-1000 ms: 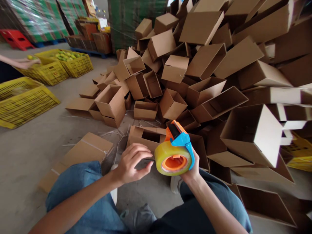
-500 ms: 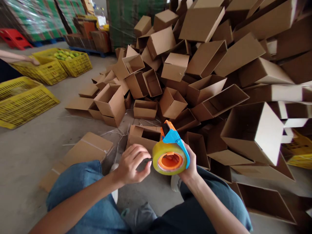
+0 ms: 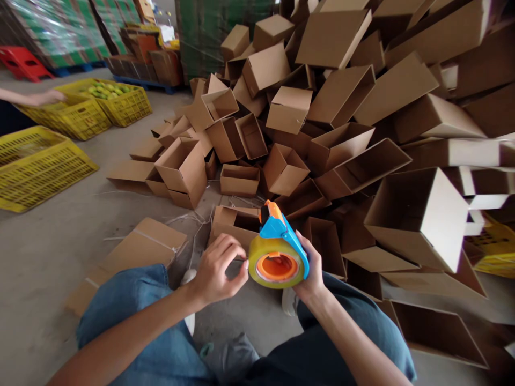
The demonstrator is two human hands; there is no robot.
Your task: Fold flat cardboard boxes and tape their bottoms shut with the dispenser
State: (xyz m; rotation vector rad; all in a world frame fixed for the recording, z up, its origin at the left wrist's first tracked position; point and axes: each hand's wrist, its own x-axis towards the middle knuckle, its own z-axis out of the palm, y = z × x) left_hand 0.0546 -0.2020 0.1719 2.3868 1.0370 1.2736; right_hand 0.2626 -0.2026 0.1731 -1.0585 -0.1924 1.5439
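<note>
Seated person seen from head height, 2 bare hands raised above the knees. The right hand point(image 3: 310, 268) wraps its fingers point(image 3: 304, 247) closed around a blue-and-orange tape dispenser point(image 3: 273, 228), which carries a roll of clear yellowish tape point(image 3: 256, 262); this grip appears to turn the orange core point(image 3: 277, 267) toward the person and bring the roll's rim near the other hand. The left hand point(image 3: 217, 265) curls just beside the roll, its fingertips point(image 3: 241, 266) pinched on a thin dark sliver point(image 3: 240, 260), too small to identify. Denim-covered legs point(image 3: 124, 327) lie below the hands. Just beyond stands an open cardboard box point(image 3: 235, 225), with a large heap of brown cartons point(image 3: 341, 96) far and right. Far left, a co-worker's hand point(image 3: 48, 97) is at the rim of a yellow plastic crate point(image 3: 68, 120); 1 more crate point(image 3: 129, 110) holds green-yellow fruit point(image 3: 107, 88).
</note>
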